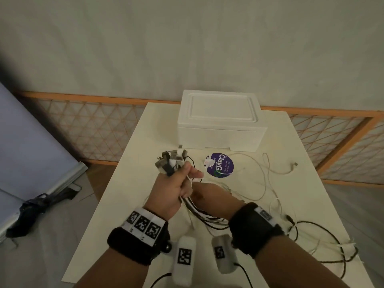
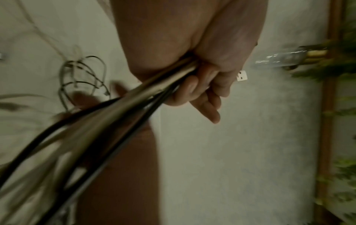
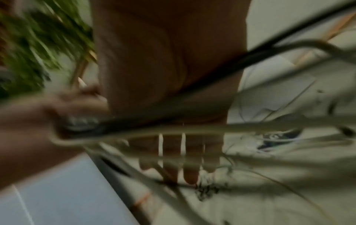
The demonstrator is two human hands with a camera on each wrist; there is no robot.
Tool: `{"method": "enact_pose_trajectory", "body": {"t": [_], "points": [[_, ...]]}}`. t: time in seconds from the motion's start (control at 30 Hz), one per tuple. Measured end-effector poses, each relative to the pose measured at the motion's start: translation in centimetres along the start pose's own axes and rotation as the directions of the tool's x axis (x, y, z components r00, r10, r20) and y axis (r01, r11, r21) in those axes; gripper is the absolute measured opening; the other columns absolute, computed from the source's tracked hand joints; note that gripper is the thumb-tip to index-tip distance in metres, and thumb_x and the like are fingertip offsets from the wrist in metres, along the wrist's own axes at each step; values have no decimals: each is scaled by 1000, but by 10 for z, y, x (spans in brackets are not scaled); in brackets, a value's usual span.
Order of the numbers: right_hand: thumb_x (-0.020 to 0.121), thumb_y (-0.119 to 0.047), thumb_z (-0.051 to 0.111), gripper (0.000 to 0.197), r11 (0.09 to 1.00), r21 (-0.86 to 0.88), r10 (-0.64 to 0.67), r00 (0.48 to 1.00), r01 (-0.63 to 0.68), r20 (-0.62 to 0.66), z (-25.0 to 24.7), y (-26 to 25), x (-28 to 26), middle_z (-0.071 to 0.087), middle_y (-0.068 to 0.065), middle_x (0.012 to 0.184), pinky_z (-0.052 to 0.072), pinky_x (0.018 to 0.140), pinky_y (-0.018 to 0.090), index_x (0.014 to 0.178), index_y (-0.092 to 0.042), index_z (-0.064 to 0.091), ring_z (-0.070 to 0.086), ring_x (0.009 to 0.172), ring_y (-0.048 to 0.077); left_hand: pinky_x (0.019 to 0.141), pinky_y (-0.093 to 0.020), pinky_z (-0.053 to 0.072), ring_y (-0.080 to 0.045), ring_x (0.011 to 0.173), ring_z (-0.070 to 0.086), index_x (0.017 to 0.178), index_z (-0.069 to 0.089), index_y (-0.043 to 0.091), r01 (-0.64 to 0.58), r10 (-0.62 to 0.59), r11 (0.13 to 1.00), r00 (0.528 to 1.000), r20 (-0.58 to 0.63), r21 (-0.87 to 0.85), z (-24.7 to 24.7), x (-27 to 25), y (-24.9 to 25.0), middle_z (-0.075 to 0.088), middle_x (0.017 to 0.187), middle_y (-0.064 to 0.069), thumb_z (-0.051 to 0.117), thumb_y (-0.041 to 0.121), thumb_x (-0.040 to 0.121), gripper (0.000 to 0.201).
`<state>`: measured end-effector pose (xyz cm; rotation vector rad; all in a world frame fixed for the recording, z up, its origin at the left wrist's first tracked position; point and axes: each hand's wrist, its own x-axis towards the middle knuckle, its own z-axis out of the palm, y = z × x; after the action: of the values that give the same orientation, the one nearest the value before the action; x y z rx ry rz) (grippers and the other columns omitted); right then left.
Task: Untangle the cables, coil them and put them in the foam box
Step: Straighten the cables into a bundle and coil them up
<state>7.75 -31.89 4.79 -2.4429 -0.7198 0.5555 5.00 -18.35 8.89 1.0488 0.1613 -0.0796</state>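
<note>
- Clamping the cables (image 1: 199, 210) below their plugs (image 1: 171, 161), the left hand (image 1: 172, 192) kept ends gathered at frame centre.
- Right hand (image 1: 209, 196) combed with straight fingers (grasping nothing) to separate strands.

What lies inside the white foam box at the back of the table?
Nothing inside can be seen: the foam box has its lid on. The cables are outside, on the table and in the left hand.

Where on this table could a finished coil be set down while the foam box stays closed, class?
Free: the bare table along its left edge, bordered by the foam box behind and the left hand beside it. Crowded: right of the purple sticker and the near right corner, where loose cables sprawl. The lid is on the box.
</note>
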Motion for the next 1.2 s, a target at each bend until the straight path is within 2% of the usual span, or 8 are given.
{"method": "enact_pose_trajectory", "body": {"t": [0.13,0.27,0.5,0.63,0.73,0.83,1.03,1.2], "points": [[92,-20,53,20,978,-149,151,988,-147,14,-5,42,20,68,5,108,38,82,22,105,-15,68,60,104,22,38,-17,33,-4,32,31,66,64,12,-140,140,989,990,4,-49,-16,-8,42,67,65,-7,73,32,77,24],[95,-16,48,22,959,-124,218,942,-256,-256,-42,74,20,68,7,107,40,85,26,104,-13,68,60,101,23,36,-15,32,-1,32,30,68,61,16,-192,193,970,981,-11,-148,-47,-19,69,51,53,4,86,44,59,38],[92,-8,48,16,932,-8,308,805,-362,-508,-100,98,19,66,12,88,46,75,35,91,-7,64,60,86,31,35,-16,23,-2,30,22,60,56,18,-163,120,967,970,-213,-196,-84,-26,83,33,40,10,47,32,87,32],[92,-9,48,17,913,373,370,723,-167,-584,-110,75,21,66,5,83,52,69,34,82,-15,60,61,73,21,34,-16,21,-3,32,16,60,57,16,-93,47,980,967,-250,-175,-91,-21,73,32,41,9,49,30,86,31],[93,-20,53,14,941,295,312,775,-169,-550,-115,53,20,69,3,85,49,69,27,86,-17,64,62,74,18,34,-15,22,-1,31,26,65,57,14,-86,44,984,966,-256,-154,-90,-12,65,39,46,7,47,28,93,32],[85,-18,61,31,941,-109,214,813,-320,-542,-111,35,13,62,-3,120,42,98,33,115,-22,63,54,113,20,34,-15,23,-2,31,26,69,57,12,-99,70,988,970,-235,-115,-81,-4,65,44,50,6,48,28,93,30],[76,-51,71,75,974,43,-201,932,224,-303,-75,-43,-5,43,-10,141,24,106,16,140,-28,40,35,129,3,36,-16,21,-4,33,24,69,50,10,-99,98,995,987,-127,1,-44,6,67,36,46,5,56,31,81,25],[80,-57,63,76,955,-51,-296,915,293,-273,-45,-46,6,52,-3,134,27,101,16,141,-19,40,43,126,12,36,-18,20,-4,33,24,69,51,10,-113,112,994,989,-93,3,-17,9,73,32,44,7,60,33,78,26]]}}
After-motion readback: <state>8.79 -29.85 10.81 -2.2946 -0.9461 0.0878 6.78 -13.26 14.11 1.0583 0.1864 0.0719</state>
